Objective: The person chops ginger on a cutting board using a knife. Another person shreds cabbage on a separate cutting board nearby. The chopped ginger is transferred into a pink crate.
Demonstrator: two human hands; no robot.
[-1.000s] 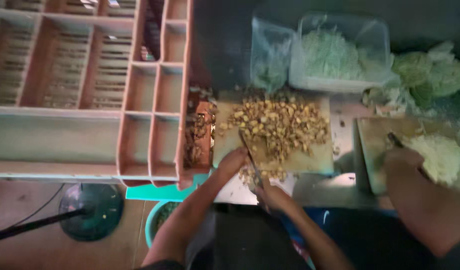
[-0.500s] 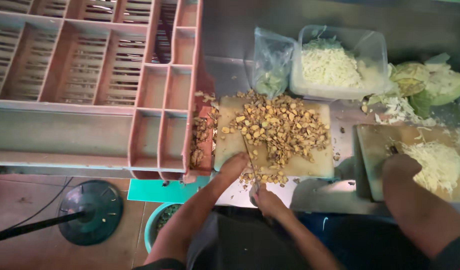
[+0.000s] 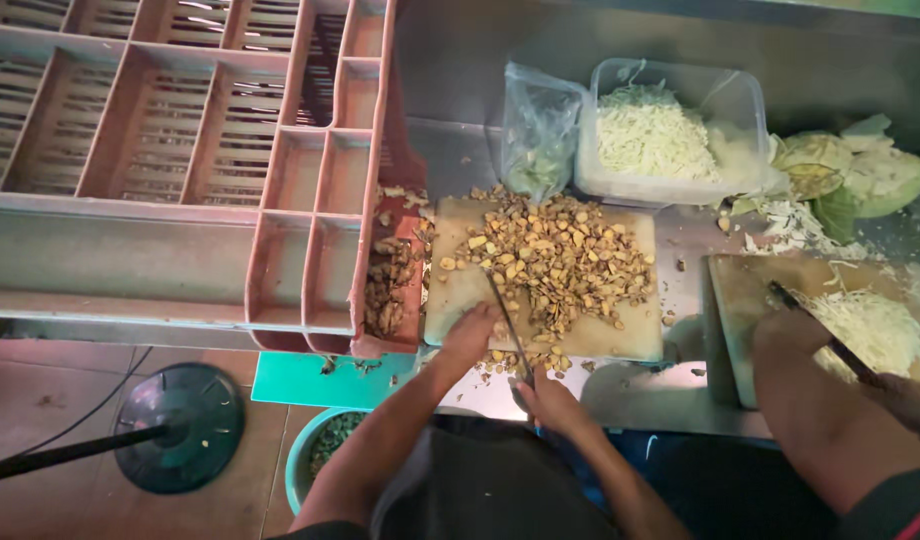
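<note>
My left hand [image 3: 468,336] rests on the near edge of a pale cutting board [image 3: 450,300], fingers down beside the knife blade. In my right hand [image 3: 552,396], just below the board, is the handle of a knife [image 3: 507,325] whose blade angles up into a heap of chopped tan-yellow pieces [image 3: 560,260]. The pieces cover most of the board and spill over its near edge.
A pink slotted crate [image 3: 310,230] stands left, more tan pieces in its corner. Behind are a plastic bag [image 3: 540,135] and a clear tub of shredded cabbage [image 3: 670,130]. At right another person's hand [image 3: 790,335] cuts cabbage on a second board [image 3: 730,300]. Below: a green bucket [image 3: 305,460], a fan base [image 3: 180,425].
The view has shifted slightly. My hands and the knife stay at the board's near edge, the blade moving little among the pieces. The other person's hand keeps cutting cabbage.
</note>
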